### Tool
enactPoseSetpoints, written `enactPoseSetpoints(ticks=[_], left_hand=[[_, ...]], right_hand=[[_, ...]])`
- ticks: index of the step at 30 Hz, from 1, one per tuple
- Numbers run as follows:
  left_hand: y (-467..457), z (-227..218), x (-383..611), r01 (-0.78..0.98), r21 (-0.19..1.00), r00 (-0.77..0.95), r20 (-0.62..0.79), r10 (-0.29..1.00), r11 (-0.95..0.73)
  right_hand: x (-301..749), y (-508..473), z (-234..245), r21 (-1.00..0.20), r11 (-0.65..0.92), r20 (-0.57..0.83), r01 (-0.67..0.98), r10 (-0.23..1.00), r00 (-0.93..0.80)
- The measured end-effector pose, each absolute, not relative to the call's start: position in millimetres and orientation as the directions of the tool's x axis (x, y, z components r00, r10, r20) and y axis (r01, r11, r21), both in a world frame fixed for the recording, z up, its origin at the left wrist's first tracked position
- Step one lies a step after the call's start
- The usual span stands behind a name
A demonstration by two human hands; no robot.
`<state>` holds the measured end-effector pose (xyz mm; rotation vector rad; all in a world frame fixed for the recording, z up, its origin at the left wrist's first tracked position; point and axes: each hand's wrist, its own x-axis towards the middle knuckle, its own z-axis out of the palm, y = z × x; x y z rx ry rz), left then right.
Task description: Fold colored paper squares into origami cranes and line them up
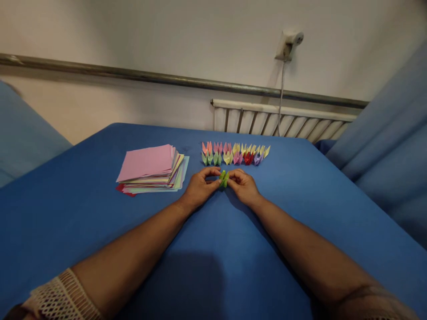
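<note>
A small green folded paper piece (223, 178) is pinched between both my hands over the blue table (300, 209). My left hand (199, 186) grips its left side with curled fingers. My right hand (244, 185) grips its right side the same way. Just beyond them stand two rows of finished folded paper figures (235, 154) in pink, yellow, green, red and purple. A stack of coloured paper sheets (151, 169), pink on top, lies to the left of my left hand.
A white radiator (280, 121) and a metal rail (140, 76) run along the wall behind the table. A wall socket with a cable (287, 44) hangs above the radiator. Blue fabric (387, 142) rises at the right; more blue surface (23, 133) lies at the left.
</note>
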<state>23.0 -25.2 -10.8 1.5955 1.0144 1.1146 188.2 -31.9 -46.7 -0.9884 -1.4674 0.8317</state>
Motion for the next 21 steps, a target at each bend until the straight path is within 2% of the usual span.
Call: enactPoseSetpoints(ticks=[6,14,21], left_hand=[[-18.7,-17.0,18.4,0.269,0.919,0.319,0.197,0.927,-0.288],[-24.7,-11.6,19.2,0.405,0.78,0.391,0.325,0.861,-0.477],[-17.1,-19.2,12.8,0.48,0.725,0.363,0.348,0.864,-0.494]], right_hand=[[188.8,-31.6,-51.1,-0.935,0.312,0.304,0.17,0.95,-0.073],[187.8,-36.6,-45.5,-0.883,0.371,0.372,0.287,0.927,-0.051],[190.8,-34.7,-45.8,-0.864,0.345,0.355,0.366,0.934,-0.042]])
